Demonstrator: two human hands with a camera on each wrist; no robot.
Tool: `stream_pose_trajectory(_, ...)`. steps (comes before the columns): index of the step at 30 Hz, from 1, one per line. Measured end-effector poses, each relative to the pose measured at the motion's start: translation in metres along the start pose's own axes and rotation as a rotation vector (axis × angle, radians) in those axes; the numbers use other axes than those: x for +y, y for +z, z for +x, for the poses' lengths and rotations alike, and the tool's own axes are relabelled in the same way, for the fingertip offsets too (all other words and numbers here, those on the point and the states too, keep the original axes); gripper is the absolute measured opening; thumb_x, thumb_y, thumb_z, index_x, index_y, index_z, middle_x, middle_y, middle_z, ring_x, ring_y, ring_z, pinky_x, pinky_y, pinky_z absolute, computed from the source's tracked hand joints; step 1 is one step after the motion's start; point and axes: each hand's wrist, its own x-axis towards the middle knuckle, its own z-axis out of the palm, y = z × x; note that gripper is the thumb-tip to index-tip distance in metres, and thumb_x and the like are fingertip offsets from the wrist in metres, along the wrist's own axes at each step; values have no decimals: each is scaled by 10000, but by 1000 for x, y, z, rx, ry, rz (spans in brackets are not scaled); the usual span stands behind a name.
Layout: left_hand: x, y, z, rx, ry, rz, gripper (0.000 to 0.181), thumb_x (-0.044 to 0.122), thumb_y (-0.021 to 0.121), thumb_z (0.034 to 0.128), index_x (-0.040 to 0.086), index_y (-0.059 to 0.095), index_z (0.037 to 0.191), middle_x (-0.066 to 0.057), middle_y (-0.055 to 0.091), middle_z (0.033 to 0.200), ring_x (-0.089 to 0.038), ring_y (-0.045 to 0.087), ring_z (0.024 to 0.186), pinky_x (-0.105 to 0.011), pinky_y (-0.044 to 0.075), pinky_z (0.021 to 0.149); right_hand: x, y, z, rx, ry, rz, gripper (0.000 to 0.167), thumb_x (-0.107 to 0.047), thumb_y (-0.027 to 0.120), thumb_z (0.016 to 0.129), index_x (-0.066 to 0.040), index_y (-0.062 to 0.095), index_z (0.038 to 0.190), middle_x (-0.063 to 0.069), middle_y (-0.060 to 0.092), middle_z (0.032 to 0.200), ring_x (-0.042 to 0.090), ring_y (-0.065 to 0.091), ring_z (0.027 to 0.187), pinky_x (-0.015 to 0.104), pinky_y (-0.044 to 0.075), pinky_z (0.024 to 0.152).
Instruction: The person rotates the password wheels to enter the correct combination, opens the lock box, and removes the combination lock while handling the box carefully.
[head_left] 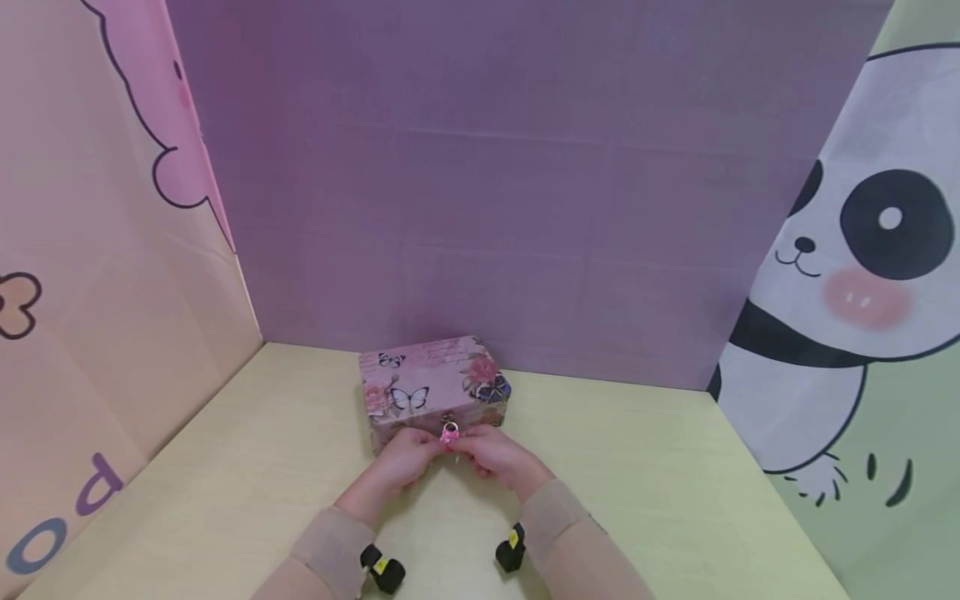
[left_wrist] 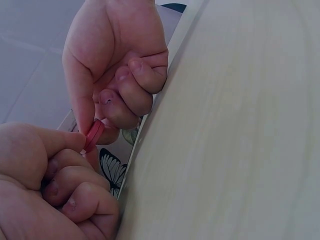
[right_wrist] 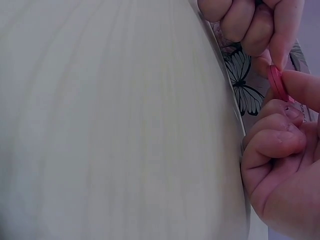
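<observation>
A pink box (head_left: 427, 379) with butterflies and roses printed on it sits with its lid down. At the clasp on its front is a small pink padlock (head_left: 449, 435) with a metal shackle. My left hand (head_left: 405, 457) pinches the padlock's left side between thumb and finger, and my right hand (head_left: 497, 450) pinches its right side. In the left wrist view, the thumbs of my left hand (left_wrist: 55, 185) and right hand (left_wrist: 117, 65) meet at the red-pink padlock body (left_wrist: 94, 135). The other fingers of both hands are curled in. Whether the shackle is locked, I cannot tell.
The pale wooden table (head_left: 645, 475) extends around the box. Behind it rises a purple backdrop (head_left: 525, 192); a pink printed panel (head_left: 97, 250) stands at the left and a panda panel (head_left: 825, 400) at the right. Black devices (head_left: 386, 571) hang by both wrists.
</observation>
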Motion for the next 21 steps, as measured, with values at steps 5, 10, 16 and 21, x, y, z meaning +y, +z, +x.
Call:
stream_pose_trajectory(5, -1, 0, 1, -1, -1, -7, 228, 131, 622, 990, -65, 734, 957, 73, 383, 557, -65, 324, 435, -237, 274, 434, 0, 0, 1, -2, 10, 3, 167, -161, 649, 977, -3, 704, 988, -44, 415, 618, 71, 333, 475, 217, 282, 445)
stream_pose_trajectory(10, -1, 0, 1, -1, -2, -16, 220, 121, 624, 987, -65, 732, 947, 73, 380, 556, -67, 324, 437, -241, 277, 442, -1, 0, 0, -6, 7, 0, 163, -162, 646, 980, -7, 695, 967, -39, 426, 632, 72, 332, 479, 218, 283, 446)
stream_pose_trajectory(16, -1, 0, 1, 3, -2, -3, 207, 115, 633, 974, -62, 731, 932, 74, 387, 555, -63, 328, 436, -236, 284, 440, 0, 0, 0, -8, 1, -10, 172, -170, 654, 972, -2, 693, 964, -42, 424, 624, 70, 334, 476, 219, 288, 445)
stream_pose_trajectory(21, -1, 0, 0, 6, -2, 5, 203, 113, 632, 971, -62, 729, 935, 71, 394, 560, -64, 332, 439, -234, 288, 442, 0, 0, 0, -10, 2, -29, 218, -185, 662, 966, 32, 678, 967, -42, 430, 625, 73, 342, 483, 221, 296, 450)
